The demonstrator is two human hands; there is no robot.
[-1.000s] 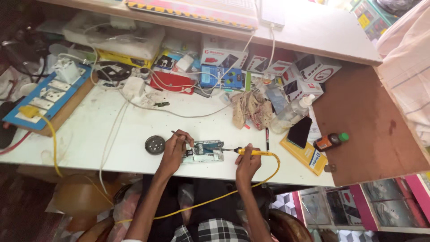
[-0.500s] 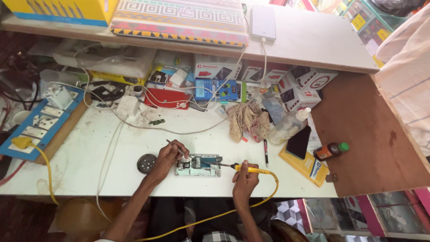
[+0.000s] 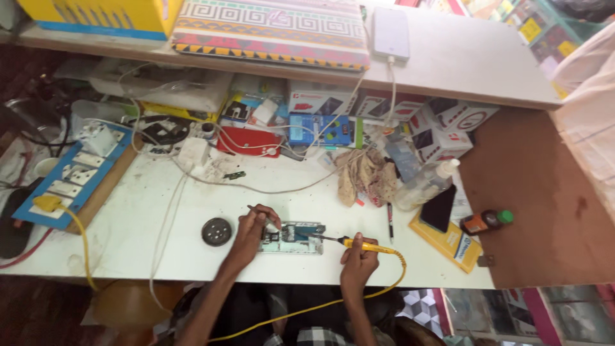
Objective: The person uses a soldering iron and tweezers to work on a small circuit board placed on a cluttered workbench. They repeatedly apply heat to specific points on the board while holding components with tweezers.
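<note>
An opened phone (image 3: 293, 238) with its circuit board bare lies on the white table (image 3: 192, 211) near the front edge. My left hand (image 3: 253, 232) rests on the phone's left end and pinches a thin metal tool, likely tweezers (image 3: 264, 214), over the board. My right hand (image 3: 359, 261) grips a yellow soldering iron (image 3: 365, 245); its tip touches the phone's right end. A yellow cord (image 3: 333, 301) runs from the iron down past the table edge.
A round dark tin (image 3: 216, 231) sits left of the phone. A blue switch board (image 3: 77, 176) lies at far left. Boxes (image 3: 320, 128), cables, a crumpled rag (image 3: 366, 176), a clear bottle (image 3: 426, 184), a dark phone (image 3: 439, 209) and a small brown bottle (image 3: 485, 222) crowd the back and right.
The camera has tilted, so the table sits lower in view and the upper shelf shows more. Both hands stay at the phone with their tools; little else has moved.
</note>
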